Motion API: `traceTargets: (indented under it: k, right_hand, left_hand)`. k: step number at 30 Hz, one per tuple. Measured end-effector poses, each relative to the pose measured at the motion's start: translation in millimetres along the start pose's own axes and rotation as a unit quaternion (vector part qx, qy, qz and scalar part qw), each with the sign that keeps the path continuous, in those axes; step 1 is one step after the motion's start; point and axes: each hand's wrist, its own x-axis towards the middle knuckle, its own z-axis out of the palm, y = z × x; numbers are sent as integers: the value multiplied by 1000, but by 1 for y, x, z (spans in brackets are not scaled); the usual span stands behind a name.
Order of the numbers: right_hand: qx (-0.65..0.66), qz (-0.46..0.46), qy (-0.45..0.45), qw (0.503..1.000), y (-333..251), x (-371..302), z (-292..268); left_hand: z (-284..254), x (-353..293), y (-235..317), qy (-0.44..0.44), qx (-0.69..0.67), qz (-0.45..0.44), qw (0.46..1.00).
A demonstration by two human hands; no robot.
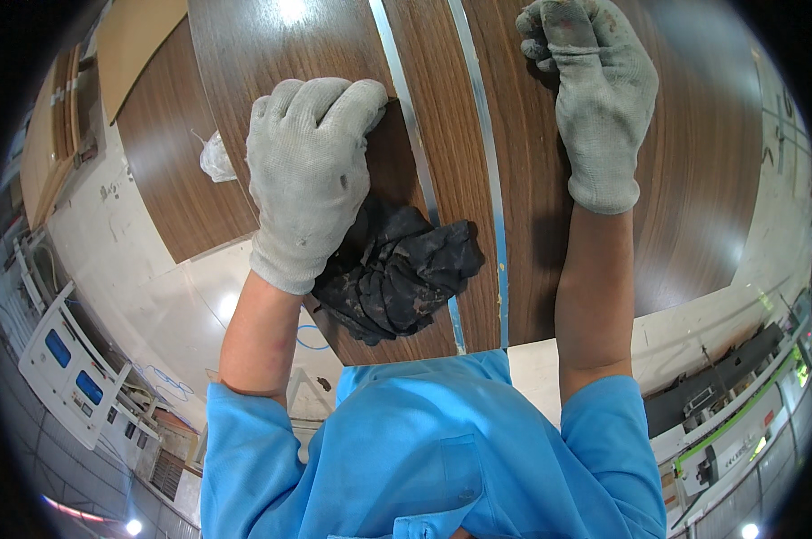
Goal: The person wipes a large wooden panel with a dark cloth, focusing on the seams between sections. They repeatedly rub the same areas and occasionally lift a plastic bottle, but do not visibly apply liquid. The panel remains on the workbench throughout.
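Both of my hands wear grey knit gloves. My left hand (307, 175) is closed over a dark wood-grain panel (289, 40), its fingers curled under, just left of a pale blue strip (397, 67). What it holds, if anything, is hidden beneath it. A crumpled black cloth (406, 274) lies on the panel beside the left wrist, near the front edge. Farther right, my right hand (599, 99) is closed, with soiled fingers curled in over the wood-grain surface. Its grip cannot be made out. A second pale blue strip (487, 135) runs lengthwise between my hands.
Another brown panel (186, 189) lies at the left, with a crumpled clear plastic piece (217, 159) on it. A tan board (136, 45) is at the far left. White machine housing (69, 368) stands lower left; a green-edged machine (738, 440) stands lower right.
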Motion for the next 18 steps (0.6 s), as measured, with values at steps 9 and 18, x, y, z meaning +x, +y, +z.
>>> traceTargets:
  k: [9,18]
  right_hand:
    - [-6,3,17,1000,-6,1,3]
    - [7,31,15,999,-8,-2,-1]
  left_hand:
    - [6,4,-4,36,-3,-5,999]
    - [0,0,0,11,1,-1,1000]
